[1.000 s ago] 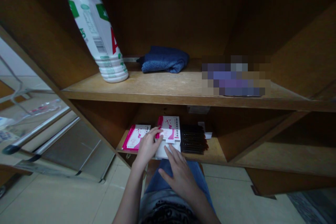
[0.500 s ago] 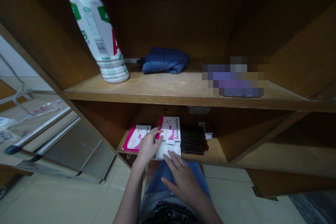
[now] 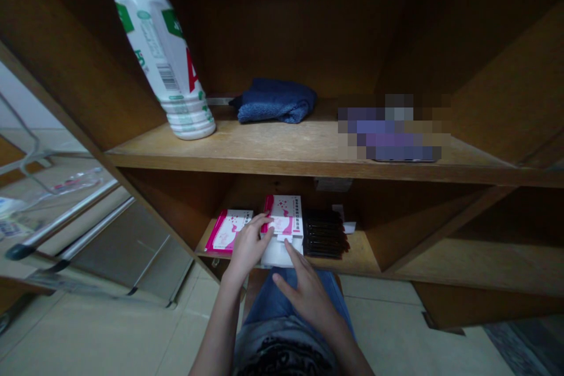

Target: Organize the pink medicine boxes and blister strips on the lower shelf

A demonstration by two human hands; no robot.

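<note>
Head-worn view — down, close on pink carton

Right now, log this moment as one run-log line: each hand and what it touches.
left hand: fingers on pink-and-white carton | right hand: fingertip at carton's white front | nearby: pink-and-white box, dark packets

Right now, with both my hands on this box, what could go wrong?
The white-and-pink carton sits right at the front edge of the lower wooden shelf, so it might tip off toward your lap. Your left hand is close to the pink-edged box beside it, which could get knocked. Pushing with your right hand might also shove the carton into the stack of dark packets on its other side.
</note>
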